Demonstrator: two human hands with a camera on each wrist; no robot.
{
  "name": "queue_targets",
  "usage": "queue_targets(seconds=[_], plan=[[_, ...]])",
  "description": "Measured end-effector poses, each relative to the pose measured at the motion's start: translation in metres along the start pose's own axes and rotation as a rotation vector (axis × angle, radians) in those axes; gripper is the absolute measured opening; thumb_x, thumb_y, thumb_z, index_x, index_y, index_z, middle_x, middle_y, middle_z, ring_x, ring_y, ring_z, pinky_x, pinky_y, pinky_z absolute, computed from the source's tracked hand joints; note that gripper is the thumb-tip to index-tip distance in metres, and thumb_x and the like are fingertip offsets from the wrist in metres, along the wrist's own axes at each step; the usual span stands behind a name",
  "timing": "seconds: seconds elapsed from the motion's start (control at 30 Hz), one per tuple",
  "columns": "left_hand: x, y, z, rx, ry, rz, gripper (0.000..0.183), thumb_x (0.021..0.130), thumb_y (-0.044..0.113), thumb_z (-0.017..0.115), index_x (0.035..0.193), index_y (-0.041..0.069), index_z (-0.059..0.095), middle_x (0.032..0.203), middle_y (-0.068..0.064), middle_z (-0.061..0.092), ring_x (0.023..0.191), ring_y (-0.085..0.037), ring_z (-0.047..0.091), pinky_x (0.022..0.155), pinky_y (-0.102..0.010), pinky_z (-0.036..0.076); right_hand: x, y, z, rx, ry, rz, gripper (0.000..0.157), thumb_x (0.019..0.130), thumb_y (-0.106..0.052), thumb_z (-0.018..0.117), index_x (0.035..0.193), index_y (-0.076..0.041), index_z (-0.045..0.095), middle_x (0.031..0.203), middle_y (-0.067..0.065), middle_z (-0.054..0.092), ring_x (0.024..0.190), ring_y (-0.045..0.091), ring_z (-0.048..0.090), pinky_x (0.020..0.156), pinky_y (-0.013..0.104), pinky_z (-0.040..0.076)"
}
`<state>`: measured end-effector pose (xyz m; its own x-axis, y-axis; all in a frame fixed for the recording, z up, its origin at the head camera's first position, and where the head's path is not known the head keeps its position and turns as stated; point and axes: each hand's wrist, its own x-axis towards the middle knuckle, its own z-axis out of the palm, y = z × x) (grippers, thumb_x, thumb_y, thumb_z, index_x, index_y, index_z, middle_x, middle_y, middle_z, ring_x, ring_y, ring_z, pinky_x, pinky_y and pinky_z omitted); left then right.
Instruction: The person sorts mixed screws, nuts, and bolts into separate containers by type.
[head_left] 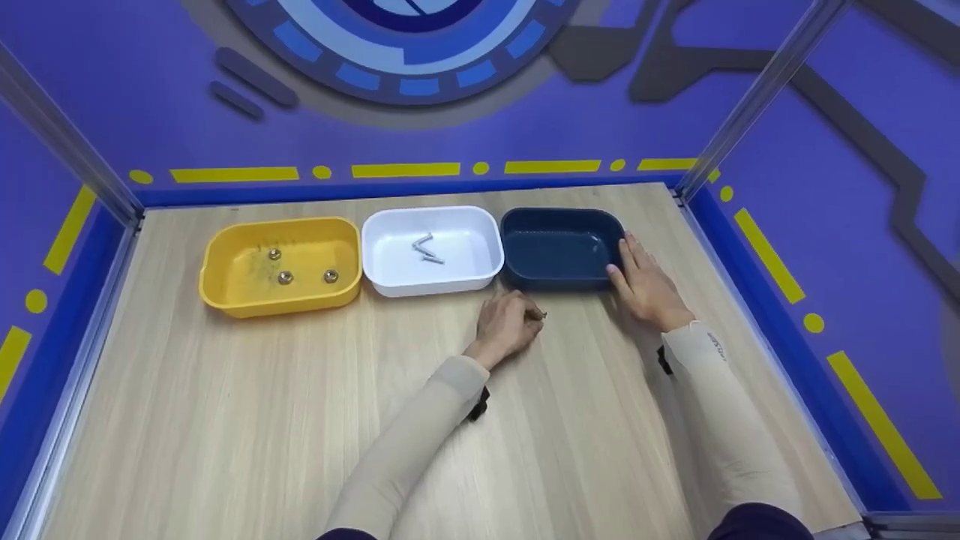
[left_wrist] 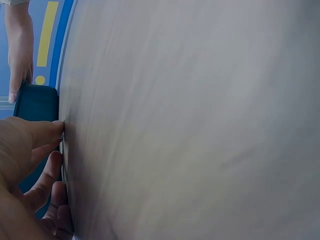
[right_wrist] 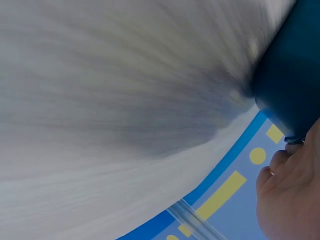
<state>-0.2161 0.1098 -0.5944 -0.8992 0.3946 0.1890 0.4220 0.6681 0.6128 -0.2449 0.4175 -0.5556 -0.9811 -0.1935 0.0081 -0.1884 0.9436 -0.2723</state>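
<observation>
My left hand (head_left: pixel 504 327) is low over the wooden table, just in front of the gap between the white and dark blue bins. Thumb and forefinger pinch a small metal piece (head_left: pixel 544 315); mostly covered by the fingertips, its kind cannot be told. At the right end of the dark blue bin (head_left: pixel 559 281), my right hand (head_left: pixel 649 291) holds the rim, thumb over the edge and fingers along the outer side. This bin's inside shows bare. In the right wrist view, the fingers (right_wrist: pixel 279 161) lie against the bin's end.
A white bin (head_left: pixel 431 286) with several silver bolts (head_left: pixel 431 257) stands in the middle. Left of it, a yellow bin (head_left: pixel 281 306) contains three nuts (head_left: pixel 285 278). The bins form a row near the back of the wooden table (head_left: pixel 247 420), with blue printed panels (head_left: pixel 480 135) around it.
</observation>
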Motion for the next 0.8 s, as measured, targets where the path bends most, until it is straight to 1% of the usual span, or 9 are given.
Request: queue_targets(seconds=[0.1,0.27,0.5,0.67,0.8], plan=[[0.000,0.001,0.000,0.002,0.003,-0.009,0.008,0.090,0.022,0.082,0.095,0.025,0.088,0.103,0.006,0.080,0.104,-0.022,0.071,0.089,-0.042,0.055,0.000,-0.001,0.000,0.003,0.002,-0.001,0.077,0.116,-0.050,0.027,0.169,0.004,0.012,0.180,0.021,0.004,0.166,0.041,0.009,0.134,0.062,0.014],[0.000,0.001,-0.001,0.012,-0.001,0.007,0.008,0.090,0.021,0.082,0.093,0.025,0.088,0.102,0.007,0.081,0.103,-0.023,0.071,0.090,-0.042,0.055,0.000,-0.002,0.000,0.002,0.003,0.004,0.077,0.116,-0.050,0.026,0.169,0.004,0.012,0.180,0.022,0.004,0.166,0.042,0.009,0.134,0.063,0.015],[0.001,0.002,-0.004,0.097,-0.086,0.024,0.009,0.098,0.025,0.077,0.099,0.024,0.086,0.106,0.006,0.078,0.106,-0.021,0.067,0.090,-0.037,0.054,0.000,-0.002,0.001,-0.004,0.032,-0.018,0.074,0.116,-0.045,0.030,0.168,0.007,0.015,0.178,0.025,0.009,0.165,0.045,0.014,0.132,0.064,0.019],[0.001,0.005,-0.008,0.094,-0.108,0.025,0.011,0.101,0.028,0.075,0.103,0.025,0.084,0.104,0.011,0.081,0.104,-0.018,0.069,0.090,-0.036,0.056,0.000,-0.002,0.000,-0.024,0.030,-0.023,0.074,0.117,-0.045,0.030,0.167,0.008,0.016,0.178,0.026,0.010,0.164,0.046,0.015,0.132,0.064,0.019],[0.001,0.007,-0.013,0.079,-0.135,0.021,0.010,0.102,0.031,0.074,0.100,0.026,0.083,0.100,0.012,0.080,0.098,-0.018,0.067,0.088,-0.037,0.056,0.001,-0.002,0.000,-0.036,0.024,-0.026,0.074,0.117,-0.045,0.029,0.167,0.009,0.016,0.178,0.027,0.010,0.164,0.048,0.015,0.132,0.064,0.019]])
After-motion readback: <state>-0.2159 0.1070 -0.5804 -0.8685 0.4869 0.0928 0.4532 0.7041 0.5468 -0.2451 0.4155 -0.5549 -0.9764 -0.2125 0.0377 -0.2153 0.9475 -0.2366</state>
